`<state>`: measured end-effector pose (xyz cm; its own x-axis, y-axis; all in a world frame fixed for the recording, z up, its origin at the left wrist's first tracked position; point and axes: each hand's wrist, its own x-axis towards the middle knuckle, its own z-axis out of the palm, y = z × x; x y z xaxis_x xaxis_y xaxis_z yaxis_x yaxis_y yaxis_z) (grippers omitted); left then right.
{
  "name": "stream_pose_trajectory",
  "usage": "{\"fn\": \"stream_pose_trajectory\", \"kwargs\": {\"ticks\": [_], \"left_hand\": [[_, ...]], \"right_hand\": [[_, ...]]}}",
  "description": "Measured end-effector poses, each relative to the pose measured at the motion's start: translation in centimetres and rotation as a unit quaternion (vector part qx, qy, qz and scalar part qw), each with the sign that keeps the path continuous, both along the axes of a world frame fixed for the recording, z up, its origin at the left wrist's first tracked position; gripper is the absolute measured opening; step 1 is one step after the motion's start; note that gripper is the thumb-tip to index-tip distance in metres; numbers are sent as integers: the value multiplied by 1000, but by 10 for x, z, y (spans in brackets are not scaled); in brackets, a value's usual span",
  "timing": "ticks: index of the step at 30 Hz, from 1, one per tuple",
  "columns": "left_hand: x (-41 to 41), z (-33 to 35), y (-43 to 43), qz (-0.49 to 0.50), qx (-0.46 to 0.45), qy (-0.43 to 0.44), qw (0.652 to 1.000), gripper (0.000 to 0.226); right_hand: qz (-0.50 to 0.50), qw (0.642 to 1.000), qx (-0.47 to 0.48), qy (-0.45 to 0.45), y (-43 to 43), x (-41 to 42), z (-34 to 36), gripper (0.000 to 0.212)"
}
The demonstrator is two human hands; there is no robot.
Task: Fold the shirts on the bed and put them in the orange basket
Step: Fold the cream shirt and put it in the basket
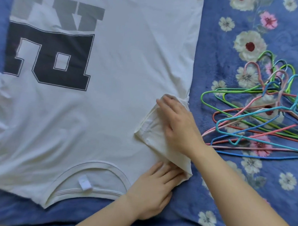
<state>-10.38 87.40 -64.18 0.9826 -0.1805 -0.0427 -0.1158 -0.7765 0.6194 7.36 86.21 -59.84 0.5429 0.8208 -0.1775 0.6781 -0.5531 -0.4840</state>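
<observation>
Two bare forearms reach into view from the bottom edge, each ending in a bare hand. The left hand (151, 190) has no ring, watch or bracelet on it, and its wrist is uncovered. The right hand (178, 125) is likewise free of jewellery, and no band shows at its wrist. No sleeve cuff appears on either arm; both are uncovered as far back as the frame shows them, the right one for most of its length up to the lower right corner. No glove is worn. The fingernails that show look short and unpainted, though the picture is too soft to be sure.
</observation>
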Motion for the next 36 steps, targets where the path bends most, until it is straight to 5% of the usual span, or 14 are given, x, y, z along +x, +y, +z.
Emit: {"fn": "stream_pose_trajectory", "kwargs": {"ticks": [3,6,10,15,19,25,28,32,34,36], "left_hand": [[4,13,20,172,-127,-32,976,35],[11,21,41,362,-87,-68,926,35],[13,14,65,332,67,14,941,50],[-15,23,98,398,27,13,917,44],[-64,42,164,580,5,-21,814,48],[-126,56,277,822,-154,36,547,68],[-131,55,308,792,-269,72,544,83],[-131,60,336,768,-410,66,487,21],[-139,66,341,794,-411,19,448,13],[-149,71,338,819,-356,-7,449,22]], "right_hand": [[-133,985,95,52,9,6,6,53],[-187,975,105,-64,5,6,11,52],[-69,986,-41,-146,3,-19,-12,51],[-58,974,-132,-172,16,-64,-26,54],[-30,985,-117,-124,57,-114,-19,57],[36,993,-92,-70,134,-163,-14,63],[51,988,-139,-53,155,-179,-19,62],[44,984,-172,-34,160,-187,-29,63],[41,984,-170,-40,160,-186,-28,64],[49,982,-178,-37,157,-183,-27,68]]}}
